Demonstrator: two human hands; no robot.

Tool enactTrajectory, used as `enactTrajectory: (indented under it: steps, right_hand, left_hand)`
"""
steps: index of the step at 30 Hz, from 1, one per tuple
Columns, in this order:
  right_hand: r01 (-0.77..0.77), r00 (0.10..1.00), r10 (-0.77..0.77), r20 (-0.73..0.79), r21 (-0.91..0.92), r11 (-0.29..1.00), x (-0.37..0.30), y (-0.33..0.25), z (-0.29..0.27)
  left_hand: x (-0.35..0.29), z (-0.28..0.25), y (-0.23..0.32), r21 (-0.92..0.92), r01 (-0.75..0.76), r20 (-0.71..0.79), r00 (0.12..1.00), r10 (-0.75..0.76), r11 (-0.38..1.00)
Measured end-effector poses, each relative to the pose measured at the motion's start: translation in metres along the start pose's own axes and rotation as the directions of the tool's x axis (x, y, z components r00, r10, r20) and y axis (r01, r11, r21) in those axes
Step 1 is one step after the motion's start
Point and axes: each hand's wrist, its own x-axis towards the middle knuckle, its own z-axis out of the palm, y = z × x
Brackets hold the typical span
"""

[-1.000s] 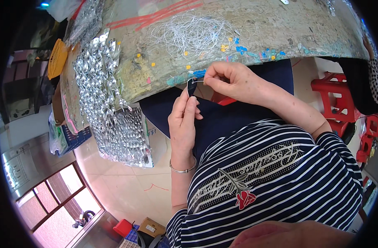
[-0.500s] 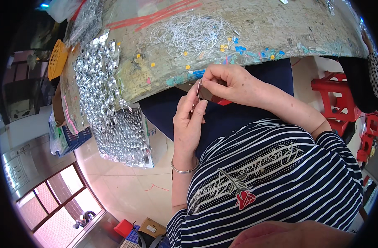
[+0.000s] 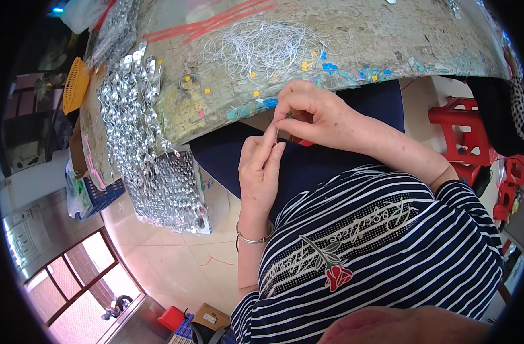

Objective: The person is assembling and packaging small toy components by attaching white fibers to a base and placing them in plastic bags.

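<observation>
Just in front of the table edge, my two hands meet over the dark blue cloth [image 3: 316,169] on my lap. My left hand [image 3: 260,172] is closed, its forefinger pointing up and its thumb beside it, with a short piece of thin white cord [image 3: 277,134] at the fingers. From the right, my right hand [image 3: 322,114] pinches the same cord between thumb and forefinger, its tips touching the left forefinger. A small loop of cord shows by the right fingers. Whatever else lies inside the left palm is hidden.
A loose heap of white cords [image 3: 262,47] lies on the worn table [image 3: 388,43]. Strands of shiny silver pieces [image 3: 133,109] hang over its left corner, near a yellow basket [image 3: 76,86]. Red stools [image 3: 460,135] stand at right. A blue crate [image 3: 104,195] sits below left.
My right fingertips have moved down and slightly left onto the left forefinger, covering part of the cord that showed before. The left forefinger has straightened. The whole view has shifted slightly.
</observation>
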Motion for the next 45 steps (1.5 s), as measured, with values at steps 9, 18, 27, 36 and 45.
enactTrajectory:
  steps: [9,18,27,36,45]
  right_hand:
    - [-0.168,0.986,0.166,0.025,0.131,0.977,-0.001,0.000,-0.005]
    - [-0.033,0.999,0.036,0.036,-0.069,0.997,-0.004,0.006,-0.002]
    - [-0.503,0.864,0.442,0.241,0.441,0.743,0.000,0.003,-0.007]
    - [-0.466,0.882,0.374,0.286,0.422,0.777,0.000,0.000,-0.002]
    - [-0.355,0.923,0.310,0.227,0.193,0.915,-0.005,0.000,-0.008]
  left_hand:
    - [0.000,-0.005,0.004,0.014,0.070,0.055,0.996,-0.071,0.997]
    - [-0.001,-0.003,0.002,0.076,-0.013,0.038,0.999,0.010,0.997]
    - [-0.001,-0.009,0.004,-0.006,0.064,0.143,0.988,-0.062,0.998]
    - [0.017,-0.006,0.009,-0.390,0.270,0.125,0.963,-0.240,0.881]
    - [0.008,-0.008,0.006,-0.495,0.357,0.068,0.925,-0.374,0.792]
